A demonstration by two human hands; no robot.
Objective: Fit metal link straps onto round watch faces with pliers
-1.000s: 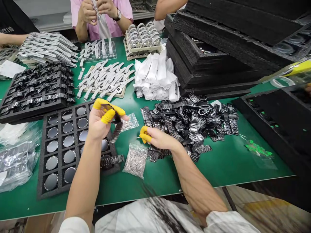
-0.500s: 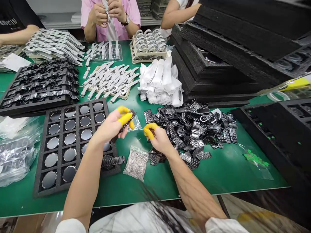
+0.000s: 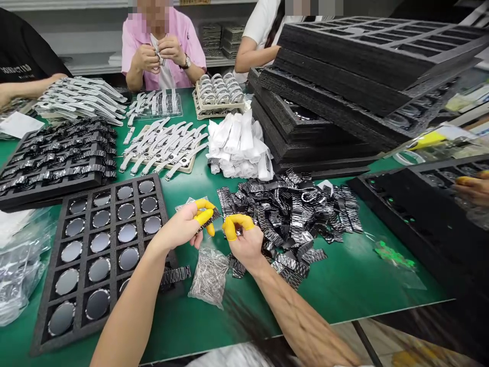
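My left hand [image 3: 185,224], with yellow finger cots, grips a black metal watch band [image 3: 207,222] between thumb and fingers. Close beside it, my right hand [image 3: 245,239] is closed in a pinch, its yellow-covered fingertips almost at the end of the band. Whatever sits in that pinch is too small to make out. Just below both hands lies a clear bag of thin metal pins [image 3: 208,278]. A heap of black link bands [image 3: 294,219] spreads to the right of my right hand. On the left, a black foam tray [image 3: 82,267] carries round watch heads in its compartments.
White-strapped watches [image 3: 164,148] and white-wrapped bundles [image 3: 239,142] are behind my hands. Stacked black foam trays [image 3: 324,97] rise at the right, near a bag of green bits [image 3: 395,255]. Co-workers sit opposite; another person's hand [image 3: 473,188] shows at the right edge.
My right hand has come in beside the band's end, its fingers curled tighter. My left hand keeps the band. The view has tilted upward, and another person's hand has appeared at the right.
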